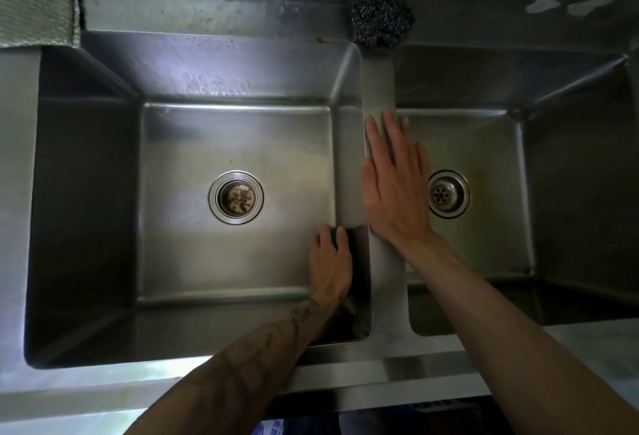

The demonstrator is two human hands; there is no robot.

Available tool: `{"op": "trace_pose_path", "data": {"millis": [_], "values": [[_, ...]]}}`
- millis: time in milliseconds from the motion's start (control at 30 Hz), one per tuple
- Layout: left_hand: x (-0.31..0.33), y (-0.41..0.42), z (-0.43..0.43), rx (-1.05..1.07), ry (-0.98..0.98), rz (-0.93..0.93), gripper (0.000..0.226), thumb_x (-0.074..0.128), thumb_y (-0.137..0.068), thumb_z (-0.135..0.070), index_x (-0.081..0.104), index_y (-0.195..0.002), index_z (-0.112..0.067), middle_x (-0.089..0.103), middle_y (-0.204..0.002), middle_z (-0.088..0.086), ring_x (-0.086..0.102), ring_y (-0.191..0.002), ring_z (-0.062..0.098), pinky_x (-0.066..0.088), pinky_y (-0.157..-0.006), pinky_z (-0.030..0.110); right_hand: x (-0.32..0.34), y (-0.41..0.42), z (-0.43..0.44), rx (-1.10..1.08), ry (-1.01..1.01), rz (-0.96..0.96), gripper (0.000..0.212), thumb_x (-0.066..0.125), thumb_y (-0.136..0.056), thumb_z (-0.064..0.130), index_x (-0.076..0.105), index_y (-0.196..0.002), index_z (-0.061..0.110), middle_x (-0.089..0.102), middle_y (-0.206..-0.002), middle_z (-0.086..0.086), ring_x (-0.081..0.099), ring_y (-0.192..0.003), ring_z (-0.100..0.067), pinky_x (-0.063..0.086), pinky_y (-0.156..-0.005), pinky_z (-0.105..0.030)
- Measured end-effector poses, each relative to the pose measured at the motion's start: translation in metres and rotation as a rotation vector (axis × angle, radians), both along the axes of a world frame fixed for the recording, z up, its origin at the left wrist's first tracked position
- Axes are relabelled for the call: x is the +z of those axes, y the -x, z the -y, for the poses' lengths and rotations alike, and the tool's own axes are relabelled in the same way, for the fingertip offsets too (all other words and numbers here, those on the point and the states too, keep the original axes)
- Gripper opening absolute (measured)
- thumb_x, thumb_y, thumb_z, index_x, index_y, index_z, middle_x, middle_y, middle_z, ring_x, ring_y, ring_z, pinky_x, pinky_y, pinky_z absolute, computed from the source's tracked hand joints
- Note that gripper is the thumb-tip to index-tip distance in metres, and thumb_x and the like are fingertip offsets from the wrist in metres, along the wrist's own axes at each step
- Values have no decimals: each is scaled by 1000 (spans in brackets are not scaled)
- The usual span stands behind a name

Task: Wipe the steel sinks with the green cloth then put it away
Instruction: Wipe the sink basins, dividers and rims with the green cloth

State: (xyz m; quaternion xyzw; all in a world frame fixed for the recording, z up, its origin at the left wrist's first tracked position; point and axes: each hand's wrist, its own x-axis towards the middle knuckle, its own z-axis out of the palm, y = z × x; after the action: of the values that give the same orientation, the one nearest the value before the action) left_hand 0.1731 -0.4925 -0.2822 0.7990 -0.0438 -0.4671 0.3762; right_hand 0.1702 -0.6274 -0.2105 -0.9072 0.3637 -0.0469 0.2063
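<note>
Dbl steel sinks (pixel 86 192), scourer (pixel 378 16) behind.

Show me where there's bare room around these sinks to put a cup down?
Free: the back ledge between the grey mat and the steel scourer; most of the left sink floor; the right sink floor. Crowded: the divider under the right hand, and the left sink's right wall, where the left hand holds the green cloth.

Most of the green cloth (pixel 335 239) is hidden under the left hand (pixel 330 262); only a small edge shows. The right hand (pixel 397 185) covers part of the drain (pixel 451 194) in the right sink (pixel 570 165), which runs off the picture's right edge; a grey mat (pixel 34 16) runs off the left edge
</note>
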Motion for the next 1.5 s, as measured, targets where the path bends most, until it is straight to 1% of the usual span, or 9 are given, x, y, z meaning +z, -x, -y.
{"op": "trace_pose_path", "data": {"millis": [233, 400, 500, 600, 767, 1000, 1100, 1233, 1500], "values": [[38, 2, 0, 107, 153, 112, 25, 35, -115, -24, 56, -117, -10, 53, -113, 7, 48, -100, 10, 37, -85, 28, -1, 0, 1, -1, -25, 47, 58, 31, -109, 29, 21, -166, 23, 9, -176, 1, 2, -163, -18, 9, -130, -50], [7, -9, 10, 63, -96, -81, 40, 24, -113, -14, 42, -146, 1, 41, -148, 21, 43, -126, 39, 36, -109, 44, -2, 2, 1, -13, -1, 88, 55, 35, -109, 25, 30, -164, 21, 18, -174, -2, 12, -162, -20, 22, -125, -53], [16, -18, 19, 221, 135, -63, 31, 28, -112, -25, 55, -122, -13, 53, -118, 5, 49, -112, 24, 39, -99, 38, -2, 3, 1, -11, 3, 88, 54, 34, -109, 25, 32, -164, 21, 19, -174, -2, 13, -161, -19, 22, -125, -52], [16, -31, 17, 321, 427, -190, 21, 49, -106, -34, 60, -124, -32, 61, -124, -2, 61, -111, 13, 52, -92, 28, -2, 2, 1, -12, 6, 77, 55, 33, -109, 26, 32, -164, 21, 19, -174, -1, 15, -161, -19, 23, -125, -51], [-17, -29, 22, 148, 202, -29, 32, 41, -114, -31, 52, -142, -18, 47, -126, -2, 50, -117, 11, 44, -115, 41, -3, 3, 2, -12, -15, 82, 55, 33, -110, 26, 30, -164, 22, 17, -174, 0, 13, -161, -17, 22, -126, -51], [13, -42, 36, 249, 514, 20, 27, 33, -109, -40, 55, -124, -36, 52, -127, 2, 56, -116, 11, 50, -102, 29, -3, 2, 2, -13, -14, 86, 54, 32, -110, 27, 30, -164, 21, 17, -174, 0, 14, -161, -16, 23, -126, -49], [2, -38, 41, 249, 513, 14, 28, 29, -110, -39, 50, -129, -39, 47, -132, 1, 52, -112, -12, 46, -100, 15, -5, 2, 3, -8, -20, 92, 55, 31, -110, 28, 30, -164, 21, 16, -175, 0, 13, -161, -16, 23, -126, -51], [-27, -53, 45, 96, 313, 47, 31, 33, -116, -24, 52, -139, -14, 45, -129, 7, 42, -103, -26, 43, -105, 28, -5, 2, 1, -8, -16, 97, 55, 31, -109, 27, 31, -164, 20, 17, -174, 0, 14, -161, -16, 24, -126, -50], [-2, -58, 59, 120, 476, 362, 35, 49, -109, -22, 60, -139, -8, 53, -128, 10, 49, -110, -16, 38, -97, 2, -6, 1, 4, -1, -6, 90, 54, 30, -110, 29, 32, -163, 20, 17, -174, 0, 16, -160, -15, 27, -124, -50]]}}
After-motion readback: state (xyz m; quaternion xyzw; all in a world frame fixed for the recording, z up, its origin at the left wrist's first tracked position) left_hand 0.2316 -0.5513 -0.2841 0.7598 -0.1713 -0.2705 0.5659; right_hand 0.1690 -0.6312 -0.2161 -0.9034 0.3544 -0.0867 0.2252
